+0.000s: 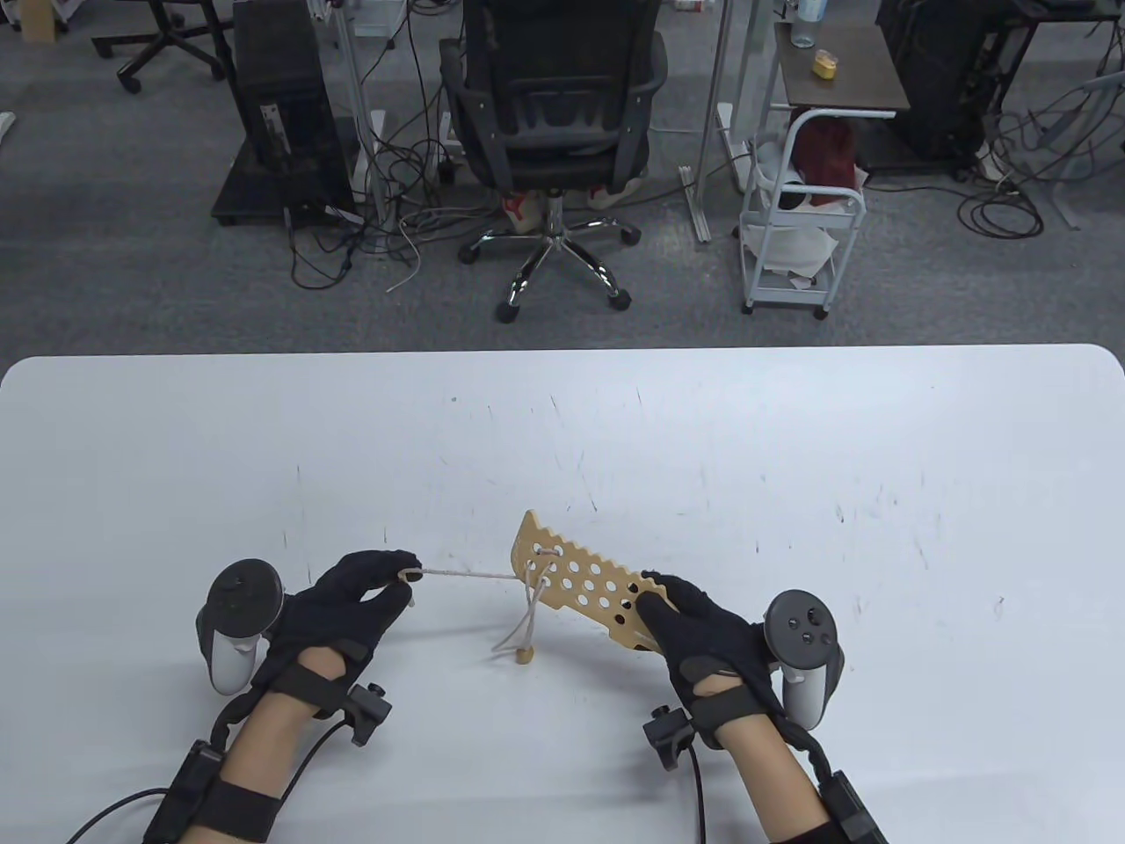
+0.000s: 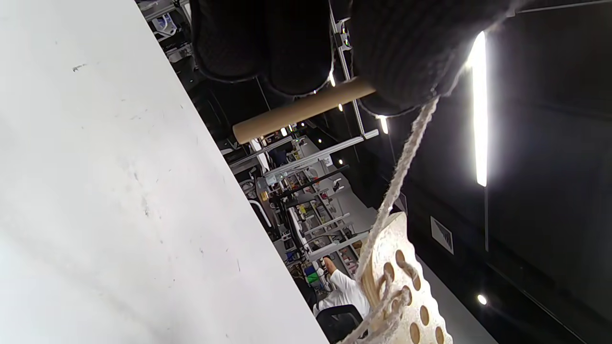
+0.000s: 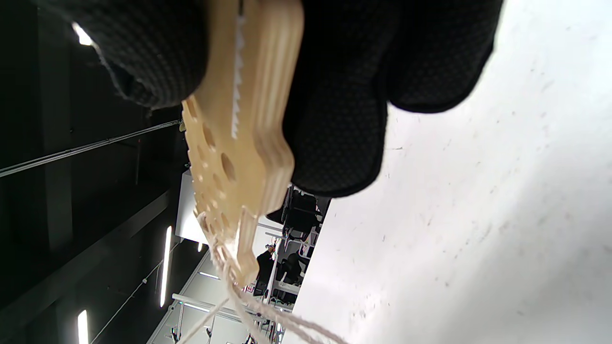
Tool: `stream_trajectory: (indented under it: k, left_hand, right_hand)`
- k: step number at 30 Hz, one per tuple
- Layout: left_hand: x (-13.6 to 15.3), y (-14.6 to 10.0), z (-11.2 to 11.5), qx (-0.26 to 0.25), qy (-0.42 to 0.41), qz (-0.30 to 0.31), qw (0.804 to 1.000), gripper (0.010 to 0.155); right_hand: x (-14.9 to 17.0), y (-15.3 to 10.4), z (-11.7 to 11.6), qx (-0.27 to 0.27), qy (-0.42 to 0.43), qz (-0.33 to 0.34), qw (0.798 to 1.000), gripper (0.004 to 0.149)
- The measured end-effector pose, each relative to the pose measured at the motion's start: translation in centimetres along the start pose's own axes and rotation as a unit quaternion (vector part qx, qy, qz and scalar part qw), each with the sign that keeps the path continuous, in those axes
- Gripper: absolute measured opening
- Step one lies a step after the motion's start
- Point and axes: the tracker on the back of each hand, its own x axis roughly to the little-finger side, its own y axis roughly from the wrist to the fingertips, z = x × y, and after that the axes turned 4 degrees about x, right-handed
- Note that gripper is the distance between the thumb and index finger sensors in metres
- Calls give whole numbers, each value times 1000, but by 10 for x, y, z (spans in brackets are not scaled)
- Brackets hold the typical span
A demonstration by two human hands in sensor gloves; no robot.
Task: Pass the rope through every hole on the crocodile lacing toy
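Holding the toy [image 1: 584, 585] off the table [image 1: 791, 457], the R hand [image 1: 703, 637] is gripping one end w/ thumb on the near face and fingers curled behind; the R wrist view is confirming the board clamped edge-on between thumb and fingertips [image 3: 334, 138]. Judged reason: keeping the board raised and tilted is leaving both faces reachable for lacing. The L hand [image 1: 338, 615] is pinching the rope [image 1: 466, 576] between thumb and forefinger, other fingers loosely curled, and the rope is running taut from that pinch across to the holes at the toy's far end. In the L wrist view the rope [image 2: 404, 162] is leaving the fingertips [image 2: 406, 57] and entering the board [image 2: 406, 286] near its tip. Judged purpose: drawing slack through after a pass, w/ the R hand bracing against the pull. A short tail w/ a wooden bead end [image 1: 525, 655] is hanging below the laced holes, bead resting on or just above the table; cannot tell which. Approx. progress: only a few holes at the far end are carrying rope, most of the rows are showing open, so task is at an early stage. Risk noted: a hard pull could twist the board in the R grip.
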Motion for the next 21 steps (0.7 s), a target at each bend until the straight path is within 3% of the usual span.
stream_trajectory:
  k: [21]
  left_hand:
    - [-4, -9, -28, -55, -41, 15, 998, 45]
  right_hand:
    - [10, 9, 16, 41, -14, -22, 999, 46]
